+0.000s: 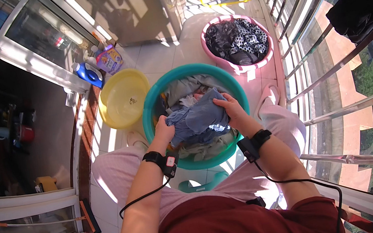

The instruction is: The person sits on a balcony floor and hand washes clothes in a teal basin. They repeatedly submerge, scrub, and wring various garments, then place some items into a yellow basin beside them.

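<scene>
A blue-grey cloth garment [201, 115] is stretched between my two hands above a large teal plastic basin [238, 85]. My left hand [164, 131] grips its left end, bunched in the fingers. On the other side, my right hand [233, 109] pinches the garment near its upper right edge. Beneath it the basin holds a heap of laundry, with a pale grey cloth [187, 88] towards the far side and a greenish-grey cloth [207, 147] at the near side. The basin stands on the tiled floor between my legs.
Left of the basin sits a yellow plastic basin [121, 109]. Behind it are a blue detergent bottle [88, 74] and a purple refill pouch [110, 59]. A pink basket [207, 51] with dark clothes stands far right. Metal railings [342, 107] line the window; a squeegee [90, 216] leans at left.
</scene>
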Available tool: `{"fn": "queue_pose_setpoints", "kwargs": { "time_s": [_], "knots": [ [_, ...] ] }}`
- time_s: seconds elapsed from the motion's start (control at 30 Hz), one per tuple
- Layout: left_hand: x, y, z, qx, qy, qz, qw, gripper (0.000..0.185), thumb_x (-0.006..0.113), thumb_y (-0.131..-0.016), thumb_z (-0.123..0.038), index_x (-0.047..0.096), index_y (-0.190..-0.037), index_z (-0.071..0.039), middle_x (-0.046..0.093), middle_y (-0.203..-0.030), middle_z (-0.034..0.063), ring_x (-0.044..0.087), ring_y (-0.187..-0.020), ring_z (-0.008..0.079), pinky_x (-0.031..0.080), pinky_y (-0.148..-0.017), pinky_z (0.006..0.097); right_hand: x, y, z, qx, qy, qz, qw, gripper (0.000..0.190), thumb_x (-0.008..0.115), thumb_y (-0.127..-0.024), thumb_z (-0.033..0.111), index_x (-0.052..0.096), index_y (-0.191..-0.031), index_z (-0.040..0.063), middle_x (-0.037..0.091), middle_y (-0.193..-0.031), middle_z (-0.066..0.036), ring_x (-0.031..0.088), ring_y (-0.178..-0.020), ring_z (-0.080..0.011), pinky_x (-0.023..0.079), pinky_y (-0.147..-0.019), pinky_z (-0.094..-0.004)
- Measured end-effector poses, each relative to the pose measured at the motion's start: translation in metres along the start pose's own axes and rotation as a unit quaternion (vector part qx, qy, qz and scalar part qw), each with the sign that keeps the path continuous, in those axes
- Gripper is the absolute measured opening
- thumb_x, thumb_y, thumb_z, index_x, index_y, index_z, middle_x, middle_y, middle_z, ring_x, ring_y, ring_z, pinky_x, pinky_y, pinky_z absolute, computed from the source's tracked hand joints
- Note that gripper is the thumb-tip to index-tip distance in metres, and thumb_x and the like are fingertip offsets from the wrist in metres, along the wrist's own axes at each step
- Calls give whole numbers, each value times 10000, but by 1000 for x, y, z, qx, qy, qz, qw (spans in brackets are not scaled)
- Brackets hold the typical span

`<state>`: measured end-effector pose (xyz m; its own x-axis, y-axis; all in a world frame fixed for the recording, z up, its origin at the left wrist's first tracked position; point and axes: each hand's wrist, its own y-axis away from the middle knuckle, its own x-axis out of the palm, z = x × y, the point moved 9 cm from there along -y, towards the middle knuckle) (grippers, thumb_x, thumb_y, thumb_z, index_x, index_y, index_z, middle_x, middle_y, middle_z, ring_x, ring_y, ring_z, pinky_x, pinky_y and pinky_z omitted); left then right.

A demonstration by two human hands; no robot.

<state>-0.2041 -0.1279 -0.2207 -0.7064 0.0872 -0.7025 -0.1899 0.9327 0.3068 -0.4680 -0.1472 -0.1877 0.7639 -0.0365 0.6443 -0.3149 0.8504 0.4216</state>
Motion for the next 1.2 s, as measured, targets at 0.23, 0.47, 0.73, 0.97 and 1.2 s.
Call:
{"fn": "queue_pose_setpoints", "kwargs": {
  "time_s": [0.23, 0.47, 0.73, 0.97, 1.2],
  "knots": [
    [50, 37, -47, -148, 402, 209, 879, 572, 687, -814, -402, 505, -1211, -32, 602, -1090, 102, 599, -965, 224, 470, -831, 350, 53, 25, -17, -94, 228, 172, 954, 299, 677, -830, 68, 557, -1104, 69, 582, -938, -21, 578, -870, -128, 470, -792, -257],
    [50, 34, -45, -138, 595, 149, 778, 398, 486, -939, -295, 538, -1185, 12, 598, -1165, 134, 583, -1059, 272, 442, -959, 409, 51, 34, -55, -159, 420, 255, 856, 340, 704, -814, 132, 618, -1137, 67, 591, -1009, -38, 547, -934, -139, 438, -824, -275],
    [-20, 55, -108, -88, 615, 169, 765, 379, 462, -954, -263, 517, -1226, -5, 585, -1209, 108, 564, -1102, 244, 425, -983, 378, 12, -2, -19, -158, 345, 114, 918, 773, 747, -735, 84, 332, -1387, 100, 451, -1322, -105, 429, -1214, -174, 390, -959, -289],
    [-74, 38, -148, -28, 553, 196, 809, 362, 470, -964, -275, 545, -1173, 10, 622, -1131, 117, 611, -1011, 217, 479, -897, 352, 54, 3, -19, -60, 196, 208, 957, 455, 597, -856, -10, 472, -1287, 61, 554, -1192, -10, 492, -1137, -116, 384, -975, -265],
    [-51, -14, -76, -9, 312, 51, 949, 480, 558, -909, -434, 609, -1061, 19, 655, -969, 96, 616, -813, 205, 479, -757, 324, 29, 9, 14, -59, 22, 74, 995, 242, 502, -958, 148, 561, -1163, 33, 620, -1046, 8, 579, -906, -60, 461, -811, -218]
  ]
}}
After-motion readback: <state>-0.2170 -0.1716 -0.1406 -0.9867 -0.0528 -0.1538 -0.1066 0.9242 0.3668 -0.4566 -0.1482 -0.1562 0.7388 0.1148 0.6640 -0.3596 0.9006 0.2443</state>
